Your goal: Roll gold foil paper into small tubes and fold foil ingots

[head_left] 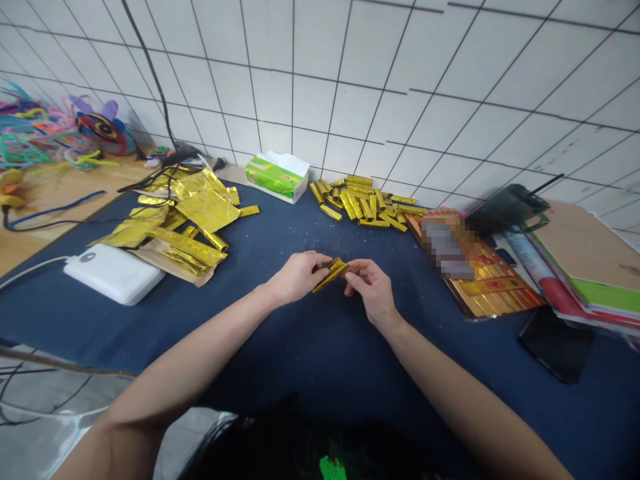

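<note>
In the head view, the left hand (299, 278) and right hand (371, 290) are close together over the counter (280, 353), which is covered in navy cloth. Each grip is pressed together, pinching one end of a folded gold foil strip (330, 275) between thumb and fingers, with the strip held between the 2 hands. Beyond them lies a heap of folded gold foil sticks (360, 200), just beside a green tissue box (277, 177). Loose gold foil sheets (207, 210) lie further left, near a white power bank (113, 273). A black phone (555, 343) lies at right.
</note>
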A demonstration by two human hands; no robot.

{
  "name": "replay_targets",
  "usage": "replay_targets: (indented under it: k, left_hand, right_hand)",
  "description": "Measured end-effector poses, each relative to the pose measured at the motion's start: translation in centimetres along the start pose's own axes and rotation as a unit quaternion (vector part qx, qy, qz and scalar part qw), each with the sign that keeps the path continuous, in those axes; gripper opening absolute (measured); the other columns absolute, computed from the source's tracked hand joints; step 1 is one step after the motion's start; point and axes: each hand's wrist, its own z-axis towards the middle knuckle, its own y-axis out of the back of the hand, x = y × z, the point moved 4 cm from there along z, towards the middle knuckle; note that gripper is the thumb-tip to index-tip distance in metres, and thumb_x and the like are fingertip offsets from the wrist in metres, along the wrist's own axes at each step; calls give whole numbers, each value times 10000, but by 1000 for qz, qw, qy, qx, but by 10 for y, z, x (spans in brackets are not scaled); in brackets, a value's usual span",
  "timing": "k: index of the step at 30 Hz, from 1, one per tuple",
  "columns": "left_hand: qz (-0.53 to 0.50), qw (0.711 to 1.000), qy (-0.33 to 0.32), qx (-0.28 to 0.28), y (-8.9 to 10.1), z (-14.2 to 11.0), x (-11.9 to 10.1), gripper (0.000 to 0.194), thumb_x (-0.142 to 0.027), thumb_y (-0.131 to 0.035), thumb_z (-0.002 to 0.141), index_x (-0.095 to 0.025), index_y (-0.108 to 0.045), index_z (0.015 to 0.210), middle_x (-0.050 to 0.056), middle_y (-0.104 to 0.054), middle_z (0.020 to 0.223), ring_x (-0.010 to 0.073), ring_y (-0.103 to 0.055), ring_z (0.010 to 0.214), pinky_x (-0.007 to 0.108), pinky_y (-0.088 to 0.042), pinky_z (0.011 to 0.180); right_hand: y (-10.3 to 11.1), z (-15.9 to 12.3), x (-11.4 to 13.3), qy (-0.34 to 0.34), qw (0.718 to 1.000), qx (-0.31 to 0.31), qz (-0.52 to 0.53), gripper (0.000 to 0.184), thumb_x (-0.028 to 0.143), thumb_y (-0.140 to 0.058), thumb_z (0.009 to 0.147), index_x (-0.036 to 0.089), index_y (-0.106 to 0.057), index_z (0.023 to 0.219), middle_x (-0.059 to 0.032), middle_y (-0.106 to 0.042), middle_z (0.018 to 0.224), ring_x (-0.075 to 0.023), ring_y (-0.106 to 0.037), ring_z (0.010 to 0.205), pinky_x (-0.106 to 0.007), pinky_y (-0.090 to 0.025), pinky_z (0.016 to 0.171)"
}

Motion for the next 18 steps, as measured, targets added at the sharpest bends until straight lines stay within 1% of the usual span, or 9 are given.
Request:
replay_targets:
  k: [3, 8, 10, 11, 12, 14, 16, 18]
  left_hand:
    - [15, 1000, 3, 5, -1, 0, -2, 238, -181, -459, 811, -196, -647, 956, 22, -646, 884, 135, -579, 756, 258, -433, 713]
    - [32, 999, 5, 10, -3, 0, -3, 242, -179, -470, 806, -180, -646, 971, 39, -642, 894, 146, -584, 773, 270, -441, 733]
    - [26, 1000, 4, 12, -4, -1, -3, 251, -177, -479, 798, -172, -643, 989, 43, -639, 894, 147, -585, 767, 275, -445, 728]
    - [12, 1000, 8, 18, -5, -1, -3, 261, -186, -485, 797, -166, -635, 1010, 40, -637, 862, 144, -583, 741, 275, -450, 709]
    - [-16, 999, 17, 26, -6, -1, -2, 280, -203, -488, 800, -157, -621, 1042, 32, -631, 810, 137, -578, 697, 272, -455, 676]
    - [-107, 992, 48, 51, -9, -1, -2, 343, -237, -477, 816, -129, -562, 1131, 2, -593, 676, 116, -553, 587, 259, -464, 591]
    - [-214, 971, 75, 78, -12, -2, -2, 391, -243, -455, 832, -103, -491, 1196, -27, -552, 595, 101, -539, 520, 249, -472, 537]
    - [-297, 946, 86, 102, -15, -2, -3, 364, -220, -461, 828, -94, -482, 1169, -42, -534, 566, 96, -550, 504, 245, -486, 519]
  right_hand:
    - [1, 0, 0, 1, 1000, -3, -12, 231, 319, -655, 694, 196, -559, 864, 40, -584, 694, -71, -516, 441, -232, -431, 437]
    - [0, 0, -1, -18, 999, 17, -48, 199, 343, -656, 695, 187, -567, 780, 49, -554, 574, -84, -510, 445, -237, -429, 463]
    - [0, 0, 0, -21, 998, 21, -60, 180, 343, -649, 701, 188, -573, 754, 52, -542, 528, -91, -506, 442, -241, -425, 471]
    - [0, 0, 0, -21, 998, 22, -58, 169, 340, -643, 708, 189, -577, 743, 51, -539, 511, -94, -505, 442, -241, -424, 476]
    - [1, 1, 1, -22, 998, 23, -50, 157, 334, -637, 714, 189, -580, 732, 51, -538, 500, -94, -502, 443, -240, -422, 480]
    - [2, 2, 2, -34, 999, 27, -11, 140, 318, -630, 720, 188, -580, 708, 49, -542, 497, -92, -495, 442, -233, -411, 475]
    - [2, 3, 1, -61, 996, 52, 38, 135, 301, -635, 713, 184, -574, 681, 43, -553, 512, -88, -490, 437, -225, -398, 459]
    - [1, 4, 1, -97, 988, 91, 72, 138, 289, -649, 696, 178, -574, 665, 36, -567, 536, -84, -488, 436, -219, -390, 446]
